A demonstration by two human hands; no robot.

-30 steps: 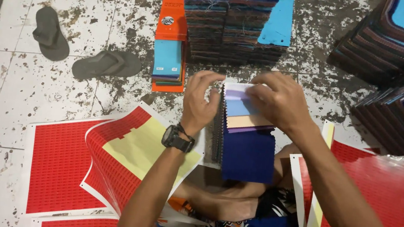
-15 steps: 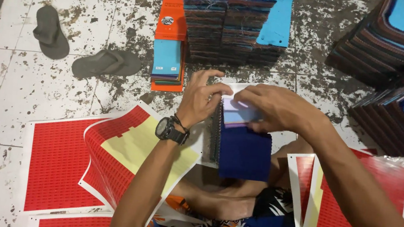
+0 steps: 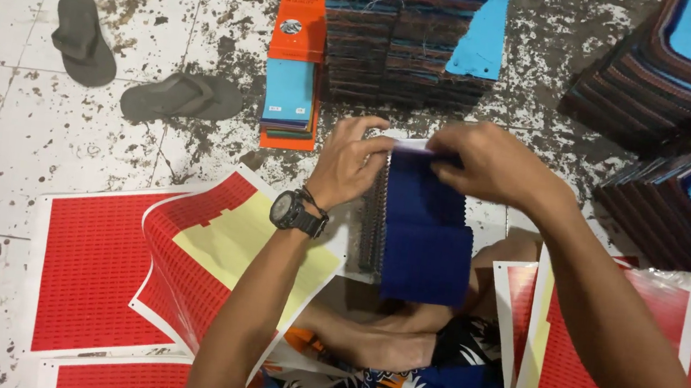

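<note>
Hands, left hand (image 3: 356, 163) and right hand (image 3: 490, 162), both gripping navy swatch stack (image 3: 425, 237), orange booklet (image 3: 299, 25) beyond.

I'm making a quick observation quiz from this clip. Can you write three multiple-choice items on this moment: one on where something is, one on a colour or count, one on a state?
1. Where does the orange booklet lie?
A. left of the tall swatch stack
B. on the person's lap
C. under a sandal

2. What colour is the top swatch of the held bundle?
A. yellow
B. dark blue
C. green

3. What are the left hand and right hand doing?
A. resting flat on the floor
B. both gripping the bundle's upper edge
C. holding a sandal

Answers: 1 A, it lies on the floor beside the stack; 2 B, dark blue cloth faces up; 3 B, the fingers of both close on the bundle's top.
</note>
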